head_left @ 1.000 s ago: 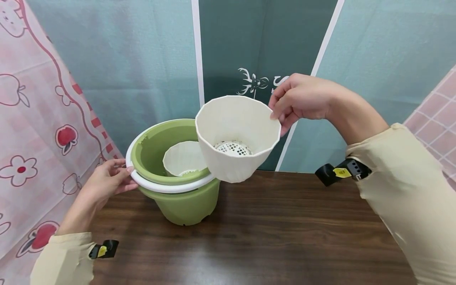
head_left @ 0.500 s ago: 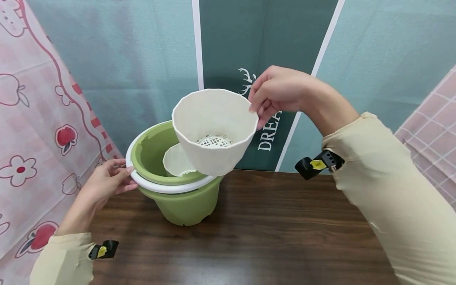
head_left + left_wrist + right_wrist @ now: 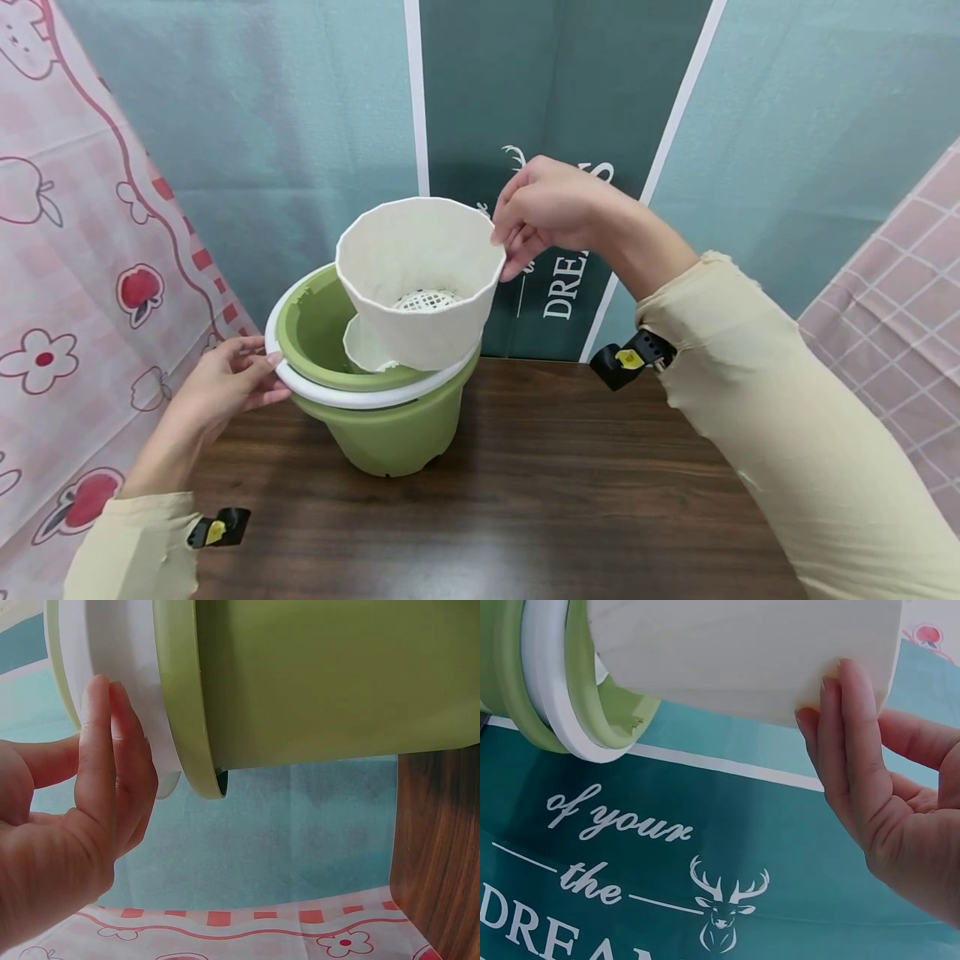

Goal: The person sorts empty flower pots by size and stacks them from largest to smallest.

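A stack of round flowerpots stands on the table: a green outer flowerpot (image 3: 393,437), a white-rimmed flowerpot (image 3: 367,397) in it, and a green flowerpot (image 3: 311,329) innermost. Inside that one sits a white faceted flowerpot (image 3: 362,345), partly hidden. My left hand (image 3: 232,373) holds the white rim at the stack's left side, thumb above and fingers along the outside. With thumb and fingers, my right hand (image 3: 551,208) pinches the rim of another white faceted flowerpot (image 3: 423,329). It is tilted over the stack's opening, its holed bottom visible. Its lower edge overlaps the stack's rim; contact cannot be told.
Dark wooden table (image 3: 562,475) extends in front and to the right. Behind the stack hangs a teal cloth (image 3: 285,125) with white lettering and a deer head. A pink patterned cloth (image 3: 67,317) hangs close to the left arm, and a pink checked one (image 3: 892,333) at the right.
My right hand has carried the white faceted flowerpot leftward over the stack, and it has sunk slightly in the last half second. My left hand and the stack have stayed put.
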Motion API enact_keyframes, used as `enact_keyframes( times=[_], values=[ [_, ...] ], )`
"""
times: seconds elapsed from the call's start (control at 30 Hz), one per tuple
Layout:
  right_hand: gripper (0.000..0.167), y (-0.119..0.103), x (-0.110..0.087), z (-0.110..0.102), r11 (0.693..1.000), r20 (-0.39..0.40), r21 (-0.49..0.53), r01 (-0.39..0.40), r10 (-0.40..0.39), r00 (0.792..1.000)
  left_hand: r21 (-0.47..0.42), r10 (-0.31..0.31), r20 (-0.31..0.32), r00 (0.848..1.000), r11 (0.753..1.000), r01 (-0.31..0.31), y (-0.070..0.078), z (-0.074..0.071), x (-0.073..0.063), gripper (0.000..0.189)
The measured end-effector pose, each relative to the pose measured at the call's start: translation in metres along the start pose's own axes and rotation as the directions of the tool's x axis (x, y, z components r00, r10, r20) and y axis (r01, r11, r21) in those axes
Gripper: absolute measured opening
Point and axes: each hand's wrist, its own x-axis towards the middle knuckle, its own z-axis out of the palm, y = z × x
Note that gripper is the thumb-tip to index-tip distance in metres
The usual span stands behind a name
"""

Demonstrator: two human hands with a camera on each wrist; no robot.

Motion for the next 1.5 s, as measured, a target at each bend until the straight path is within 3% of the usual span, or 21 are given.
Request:
enact_keyframes(
  times=[0.37, 0.7, 0.93, 1.5],
  values=[
    [0.019, 0.003, 0.009, 0.009, 0.999, -0.067, 0.037, 0.016, -0.013, 0.998, -0.002, -0.001, 0.001, 1.000, 1.000, 0.001, -0.001, 0.000, 0.000, 0.060],
    [0.018, 0.005, 0.021, 0.023, 0.998, -0.076, 0.070, -0.002, 0.007, 0.997, 0.012, -0.007, -0.006, 1.000, 1.000, 0.007, 0.001, 0.001, -0.002, 0.060],
    [0.019, 0.017, 0.026, 0.031, 0.997, -0.075, 0.067, -0.024, 0.029, 0.997, -0.011, -0.006, -0.003, 1.000, 1.000, 0.006, 0.000, 0.003, 0.001, 0.060],
    [0.020, 0.049, 0.038, 0.041, 0.980, -0.114, 0.185, -0.071, 0.094, 0.989, -0.006, -0.005, -0.005, 1.000, 1.000, 0.005, 0.002, 0.002, 0.000, 0.060]
  ],
)
